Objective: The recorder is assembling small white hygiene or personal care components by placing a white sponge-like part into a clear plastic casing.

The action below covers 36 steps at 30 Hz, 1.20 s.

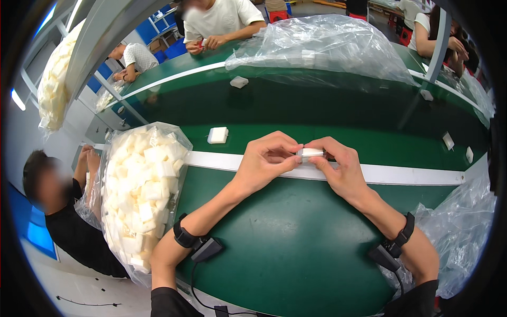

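Observation:
Above the white strip of the green table, my left hand (268,161) and my right hand (340,165) meet at a small white block (310,152) with a greyish, shiny, see-through edge. Both hands are closed, thumbs and fingertips pinching its opposite ends. Whether the shiny part is film or a case, I cannot tell. Beyond my left hand, a similar white block (217,135) lies on the dark green belt (317,108). Left of my left forearm stands a large clear bag (142,195) heaped with cream-white blocks.
A white strip (412,175) runs between the table (296,232) and the belt. Crumpled clear plastic (454,232) lies by my right elbow. Across the belt sit a big clear bag (327,45) and a co-worker (222,24). Another person (74,216) works at my left. Cables hang from my wrist straps.

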Tool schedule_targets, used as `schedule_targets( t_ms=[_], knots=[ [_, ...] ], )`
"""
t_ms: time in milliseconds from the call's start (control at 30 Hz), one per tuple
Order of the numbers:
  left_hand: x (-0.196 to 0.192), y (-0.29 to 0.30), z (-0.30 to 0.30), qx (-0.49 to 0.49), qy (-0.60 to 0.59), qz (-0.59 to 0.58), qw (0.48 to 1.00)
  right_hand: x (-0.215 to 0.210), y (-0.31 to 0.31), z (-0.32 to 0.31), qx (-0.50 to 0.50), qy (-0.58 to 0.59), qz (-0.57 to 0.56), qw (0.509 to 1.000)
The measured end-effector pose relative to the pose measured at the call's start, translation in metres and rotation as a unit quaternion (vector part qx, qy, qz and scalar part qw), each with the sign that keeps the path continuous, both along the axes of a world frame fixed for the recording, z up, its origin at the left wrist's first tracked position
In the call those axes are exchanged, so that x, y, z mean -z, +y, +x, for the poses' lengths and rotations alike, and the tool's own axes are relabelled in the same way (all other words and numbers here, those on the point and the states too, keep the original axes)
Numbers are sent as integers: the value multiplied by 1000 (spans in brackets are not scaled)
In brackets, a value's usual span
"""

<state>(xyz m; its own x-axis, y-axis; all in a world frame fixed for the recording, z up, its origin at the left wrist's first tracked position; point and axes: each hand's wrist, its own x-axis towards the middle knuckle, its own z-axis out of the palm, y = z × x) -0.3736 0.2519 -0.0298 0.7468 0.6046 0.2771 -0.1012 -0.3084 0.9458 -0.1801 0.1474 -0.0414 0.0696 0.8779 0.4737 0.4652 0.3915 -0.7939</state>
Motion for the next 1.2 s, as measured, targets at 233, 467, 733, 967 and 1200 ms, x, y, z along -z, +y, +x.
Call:
schedule_targets(
  t_ms=[233,467,733,967,1200],
  knots=[
    [4,2,1,0,-22,-26,999,2,2,-6,14,19,2,1000],
    [2,-1,7,-17,-102,71,992,2,6,-4,-94,306,-71,945],
    [0,-2,1,-88,-8,-55,995,5,6,-5,-99,265,-46,958],
    [2,-3,-1,-84,0,-20,996,11,9,-6,-65,254,-44,964],
    [3,3,-4,-45,9,120,992,14,11,-10,15,135,23,990]
  ],
)
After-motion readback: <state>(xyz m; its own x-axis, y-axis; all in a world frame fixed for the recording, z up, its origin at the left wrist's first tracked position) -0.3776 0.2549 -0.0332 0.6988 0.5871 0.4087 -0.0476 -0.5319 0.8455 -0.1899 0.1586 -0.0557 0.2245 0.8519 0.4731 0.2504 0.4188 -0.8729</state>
